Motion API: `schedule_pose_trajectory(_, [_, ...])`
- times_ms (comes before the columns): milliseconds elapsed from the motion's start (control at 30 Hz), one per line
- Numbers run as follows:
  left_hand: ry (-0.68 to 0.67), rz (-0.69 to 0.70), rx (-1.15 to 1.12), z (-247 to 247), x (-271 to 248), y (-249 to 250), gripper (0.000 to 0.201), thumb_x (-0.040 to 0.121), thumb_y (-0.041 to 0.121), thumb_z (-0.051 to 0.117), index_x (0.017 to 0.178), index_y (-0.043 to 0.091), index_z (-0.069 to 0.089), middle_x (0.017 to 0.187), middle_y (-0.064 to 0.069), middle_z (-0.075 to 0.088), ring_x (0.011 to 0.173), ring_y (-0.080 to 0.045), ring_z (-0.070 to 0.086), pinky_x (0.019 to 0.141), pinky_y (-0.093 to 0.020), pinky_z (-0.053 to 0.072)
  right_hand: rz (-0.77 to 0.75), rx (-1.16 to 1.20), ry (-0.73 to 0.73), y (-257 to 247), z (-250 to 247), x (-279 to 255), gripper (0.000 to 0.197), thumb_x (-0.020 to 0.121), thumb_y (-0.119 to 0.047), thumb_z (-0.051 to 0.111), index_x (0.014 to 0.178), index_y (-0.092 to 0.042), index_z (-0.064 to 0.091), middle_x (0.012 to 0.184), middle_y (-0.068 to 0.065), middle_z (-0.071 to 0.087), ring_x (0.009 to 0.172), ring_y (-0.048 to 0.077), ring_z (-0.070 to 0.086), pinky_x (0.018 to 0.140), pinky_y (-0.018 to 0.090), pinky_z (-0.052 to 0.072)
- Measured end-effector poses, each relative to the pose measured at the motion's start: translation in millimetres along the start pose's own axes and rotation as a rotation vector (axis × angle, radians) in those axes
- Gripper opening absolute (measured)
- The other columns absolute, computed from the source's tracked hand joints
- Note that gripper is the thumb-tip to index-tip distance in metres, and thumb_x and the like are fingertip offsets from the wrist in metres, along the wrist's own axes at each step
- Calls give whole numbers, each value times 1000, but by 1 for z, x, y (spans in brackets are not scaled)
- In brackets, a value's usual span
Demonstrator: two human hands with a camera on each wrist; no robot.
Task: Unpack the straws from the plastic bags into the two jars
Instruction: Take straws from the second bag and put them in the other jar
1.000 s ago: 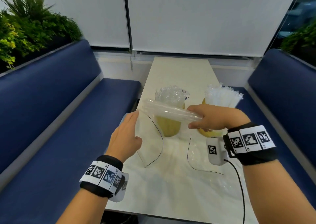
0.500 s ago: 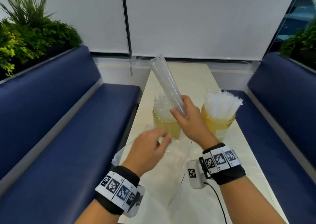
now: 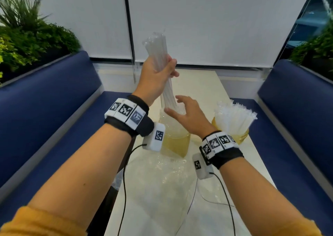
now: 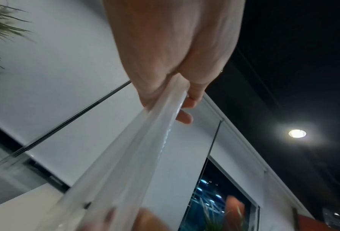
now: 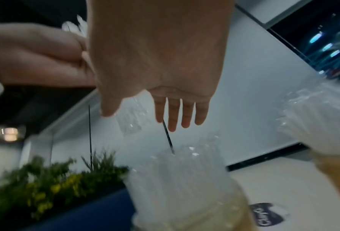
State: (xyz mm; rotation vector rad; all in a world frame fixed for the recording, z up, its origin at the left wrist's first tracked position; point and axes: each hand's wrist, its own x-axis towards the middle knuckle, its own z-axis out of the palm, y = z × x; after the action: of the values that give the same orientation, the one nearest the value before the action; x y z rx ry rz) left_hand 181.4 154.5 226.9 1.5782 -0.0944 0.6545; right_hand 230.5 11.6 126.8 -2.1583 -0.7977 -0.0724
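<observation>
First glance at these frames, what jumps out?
The left hand grips a tall bundle of clear straws, held near upright with its lower end at the left jar. The right hand hovers open beside that jar. The right jar brims with straws; empty plastic bags lie on the table.

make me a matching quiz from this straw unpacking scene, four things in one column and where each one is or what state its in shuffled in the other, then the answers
Things:
1. left hand
2. right hand
3. right jar
4. empty plastic bags

Places or states:
A. lying crumpled on the table in front of the jars
B. fingers spread, holding nothing, over the left jar
C. standing packed with straws that fan out at the top
D. raised, gripping a bundle of straws whose lower ends point into the left jar

Pairs: 1-D, 2-B, 3-C, 4-A
</observation>
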Motion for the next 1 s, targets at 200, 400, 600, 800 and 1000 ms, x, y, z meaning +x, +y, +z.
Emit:
schedule_pose_trajectory(200, [4, -24, 54, 5, 29, -50, 13, 99, 19, 62, 104, 7, 57, 83, -9, 65, 78, -18, 72, 82, -32, 57, -119, -497, -206, 45, 18, 8, 47, 94, -54, 56, 133, -29, 57, 131, -2, 61, 123, 23, 51, 106, 43, 40])
schedule_pose_trajectory(400, [-20, -73, 51, 15, 36, -77, 11, 100, 15, 59, 103, 5, 56, 78, -9, 62, 72, -15, 68, 75, -29, 57, -237, -357, -16, 61, 34, -2, 31, 90, -45, 66, 115, -28, 70, 111, -6, 72, 106, 18, 63, 98, 44, 45])
schedule_pose_trajectory(600, [-22, -103, 50, 20, 37, -96, 14, 99, 14, 60, 104, 2, 55, 77, -8, 62, 69, -16, 68, 73, -33, 57, -245, -320, 11, 64, 35, -8, 35, 91, -43, 67, 123, -29, 70, 112, -5, 72, 116, 18, 57, 107, 45, 38])
schedule_pose_trajectory(800, [-68, -100, 84, 21, 30, -104, 21, 99, 17, 62, 108, -1, 55, 81, -9, 63, 71, -18, 70, 74, -32, 58, -111, 45, 333, 48, 27, -10, 29, 92, -41, 68, 115, -25, 74, 113, -11, 73, 120, 11, 58, 117, 50, 30])
schedule_pose_trajectory(1000, [-150, 18, 94, 31, 14, -90, 29, 98, 7, 59, 126, -1, 51, 91, -6, 63, 76, -5, 64, 68, -22, 56, -255, 178, 632, -25, -22, 49, 53, 92, -43, 66, 138, -24, 49, 129, -6, 57, 119, 8, 54, 98, 30, 47])
